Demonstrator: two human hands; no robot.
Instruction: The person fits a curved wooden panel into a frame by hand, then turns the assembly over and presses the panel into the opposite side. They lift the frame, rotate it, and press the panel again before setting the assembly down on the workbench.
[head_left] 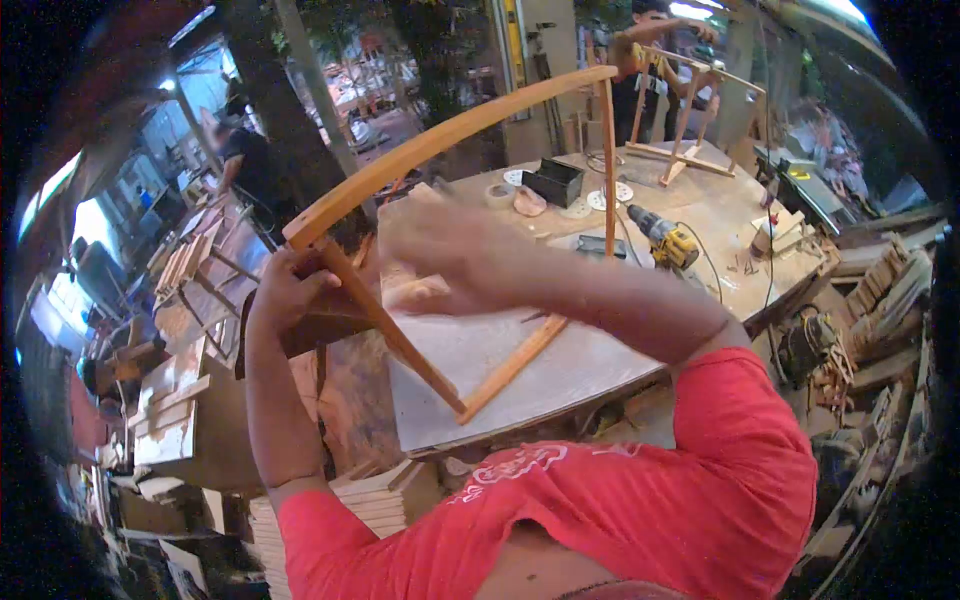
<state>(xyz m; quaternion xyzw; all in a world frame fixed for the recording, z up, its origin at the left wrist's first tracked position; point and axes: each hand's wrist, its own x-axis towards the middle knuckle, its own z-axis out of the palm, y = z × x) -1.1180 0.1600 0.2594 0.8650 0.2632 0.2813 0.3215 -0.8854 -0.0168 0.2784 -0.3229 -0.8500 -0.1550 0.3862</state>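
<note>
The left hand has its fingers closed around the corner of a wooden frame, where the curved top rail meets a slanted leg, while the right hand is blurred across the middle, so I cannot tell its grip. The frame stands tilted above the desk, foot on the surface — its long curved rail rises from lower left to upper right. To work the joint well, keep that left grip firm and the foot planted; a yellow drill lies further right.
</note>
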